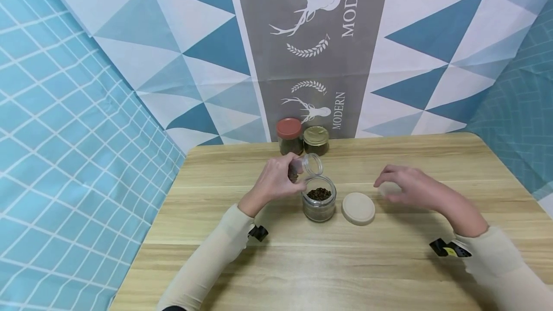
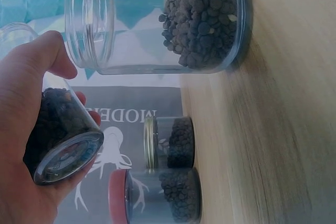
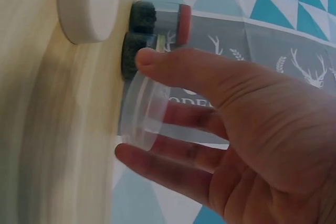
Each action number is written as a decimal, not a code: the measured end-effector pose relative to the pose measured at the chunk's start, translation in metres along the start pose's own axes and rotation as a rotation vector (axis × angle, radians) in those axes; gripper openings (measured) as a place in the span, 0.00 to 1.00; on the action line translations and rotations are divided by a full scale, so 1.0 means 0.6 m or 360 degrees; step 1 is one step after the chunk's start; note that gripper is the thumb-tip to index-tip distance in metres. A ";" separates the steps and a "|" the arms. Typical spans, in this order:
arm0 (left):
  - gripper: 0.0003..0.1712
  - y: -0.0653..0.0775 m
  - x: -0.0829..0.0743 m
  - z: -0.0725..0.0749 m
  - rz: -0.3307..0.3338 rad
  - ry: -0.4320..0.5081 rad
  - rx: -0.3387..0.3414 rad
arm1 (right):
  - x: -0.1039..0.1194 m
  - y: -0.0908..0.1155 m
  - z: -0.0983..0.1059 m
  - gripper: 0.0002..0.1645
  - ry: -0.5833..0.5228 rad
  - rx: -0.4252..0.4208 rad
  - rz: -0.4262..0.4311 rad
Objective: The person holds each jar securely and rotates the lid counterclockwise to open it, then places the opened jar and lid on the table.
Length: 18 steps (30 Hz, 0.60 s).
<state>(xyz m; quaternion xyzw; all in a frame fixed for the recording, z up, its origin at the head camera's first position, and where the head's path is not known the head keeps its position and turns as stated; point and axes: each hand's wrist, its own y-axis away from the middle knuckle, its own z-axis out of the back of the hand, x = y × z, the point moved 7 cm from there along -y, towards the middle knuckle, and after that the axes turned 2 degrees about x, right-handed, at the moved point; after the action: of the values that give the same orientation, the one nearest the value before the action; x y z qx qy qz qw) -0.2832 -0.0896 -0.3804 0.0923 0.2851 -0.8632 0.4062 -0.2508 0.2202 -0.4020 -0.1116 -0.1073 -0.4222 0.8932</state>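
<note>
My left hand (image 1: pixel 275 179) grips a small clear jar (image 2: pixel 65 129) partly filled with dark brown, bean-like pieces. The jar is tilted, its mouth above the rim of a larger glass jar (image 1: pixel 318 211). That larger jar stands upright without a lid, with more dark pieces (image 1: pixel 319 194) at its bottom. Over to the right, my right hand (image 1: pixel 410 187) pinches a translucent plastic lid (image 3: pixel 144 111) between thumb and fingers, raised off the table. Between the large jar and my right hand lies a round beige lid (image 1: pixel 358 209), flat on the wood.
At the back of the table (image 1: pixel 302 268), against the patterned wall cloth (image 1: pixel 311 66), stand two closed jars with dark contents: one red-lidded jar (image 1: pixel 290 136) and one gold-lidded jar (image 1: pixel 317 141), side by side. A blue gridded cloth (image 1: pixel 73 148) hangs along the left.
</note>
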 end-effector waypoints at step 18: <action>0.26 0.002 -0.001 -0.001 0.0014 -0.0011 0.0015 | -0.011 -0.005 -0.058 0.22 0.0037 0.0136 0.0002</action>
<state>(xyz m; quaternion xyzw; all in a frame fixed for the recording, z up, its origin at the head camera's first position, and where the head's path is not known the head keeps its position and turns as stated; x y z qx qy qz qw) -0.2819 -0.0894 -0.3808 0.0926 0.2792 -0.8631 0.4106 -0.2538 0.2129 -0.4368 -0.0686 -0.1148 -0.4180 0.8985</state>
